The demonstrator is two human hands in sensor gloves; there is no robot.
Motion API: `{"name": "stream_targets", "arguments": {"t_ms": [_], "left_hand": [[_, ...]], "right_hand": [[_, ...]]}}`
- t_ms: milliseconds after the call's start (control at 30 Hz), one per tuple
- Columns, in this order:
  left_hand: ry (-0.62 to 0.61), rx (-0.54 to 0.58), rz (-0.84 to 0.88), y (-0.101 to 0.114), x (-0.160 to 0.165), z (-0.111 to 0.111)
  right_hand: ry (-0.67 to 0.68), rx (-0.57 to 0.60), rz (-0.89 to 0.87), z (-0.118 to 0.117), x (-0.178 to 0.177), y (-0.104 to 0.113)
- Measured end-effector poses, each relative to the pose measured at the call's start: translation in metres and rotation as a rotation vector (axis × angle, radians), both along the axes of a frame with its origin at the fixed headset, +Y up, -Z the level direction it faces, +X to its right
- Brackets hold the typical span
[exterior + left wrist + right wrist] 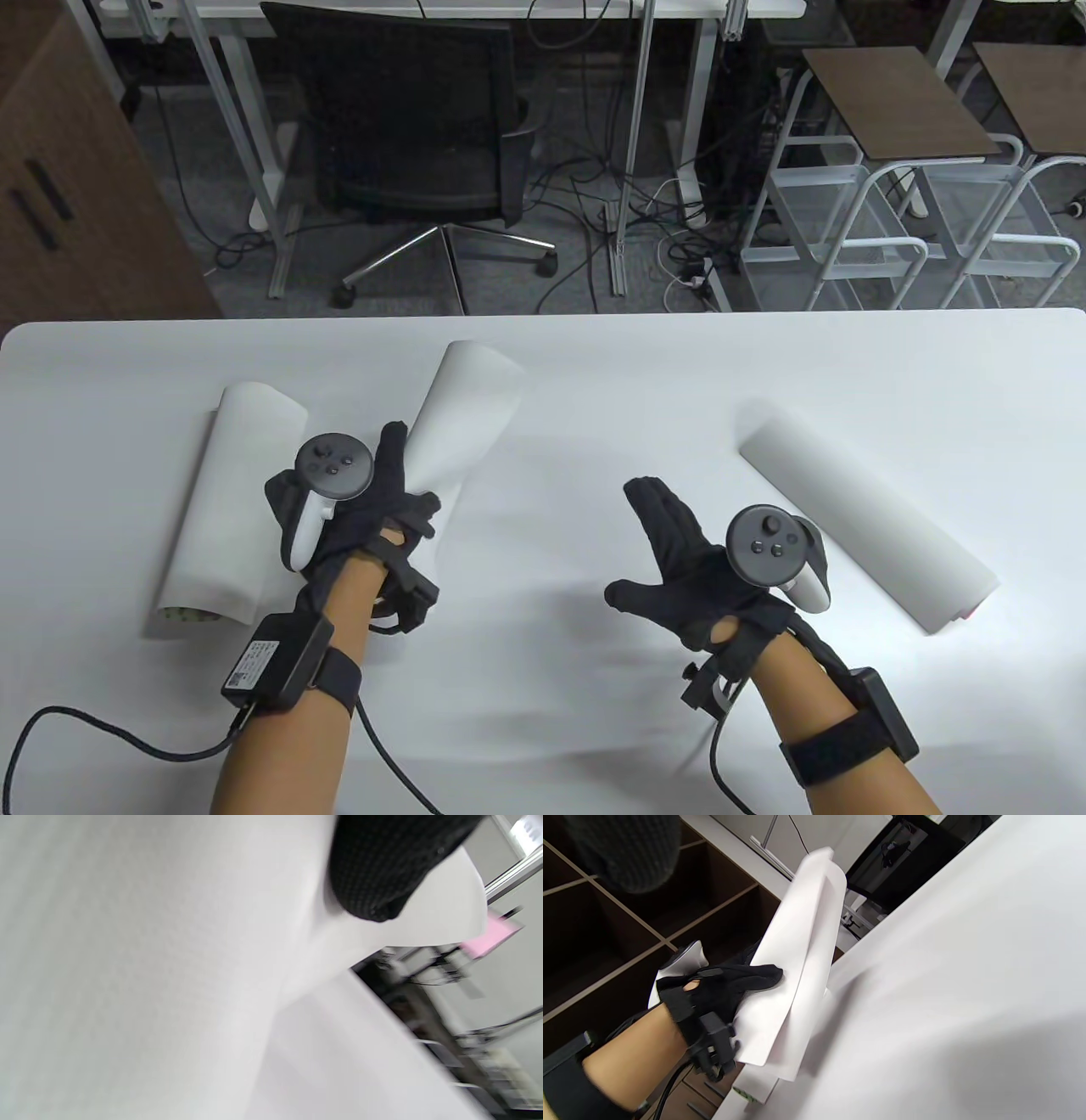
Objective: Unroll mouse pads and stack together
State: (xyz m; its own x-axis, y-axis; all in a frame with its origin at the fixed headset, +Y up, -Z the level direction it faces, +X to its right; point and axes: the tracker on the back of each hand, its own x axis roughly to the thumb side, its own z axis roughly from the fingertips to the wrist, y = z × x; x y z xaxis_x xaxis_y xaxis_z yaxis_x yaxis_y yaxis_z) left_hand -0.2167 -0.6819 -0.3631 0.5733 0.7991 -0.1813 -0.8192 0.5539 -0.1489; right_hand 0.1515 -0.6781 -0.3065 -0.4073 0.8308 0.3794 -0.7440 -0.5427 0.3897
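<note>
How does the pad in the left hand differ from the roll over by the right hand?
The pad in the left hand is loosely curled, partly opened and lifted at an angle; the rolled pad on the right is a tight roll lying flat on the table. The left hand grips the first; the right hand, fingers spread, holds nothing. Both pads show white outsides.

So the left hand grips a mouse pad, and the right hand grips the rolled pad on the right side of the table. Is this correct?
Not quite. The right hand grips nothing: in the table view it hangs open over the table, apart from the rolled pad on the right. The rest is correct: the left hand grips a mouse pad, as the right wrist view also shows.
</note>
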Motion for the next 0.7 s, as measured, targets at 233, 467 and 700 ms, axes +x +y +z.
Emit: {"name": "stream_targets", "arguments": {"t_ms": [233, 467, 700], "left_hand": [[-0.270, 0.019, 0.485, -0.014, 0.043, 0.016], [-0.487, 0.031, 0.656, -0.022, 0.081, 0.029], [-0.503, -0.084, 0.575, -0.029, 0.101, 0.040]], "right_hand": [[-0.105, -0.078, -0.014, -0.014, -0.009, 0.001], [-0.106, -0.252, -0.163, -0.021, -0.018, -0.021], [-0.130, -0.453, -0.436, -0.018, -0.026, -0.035]]}}
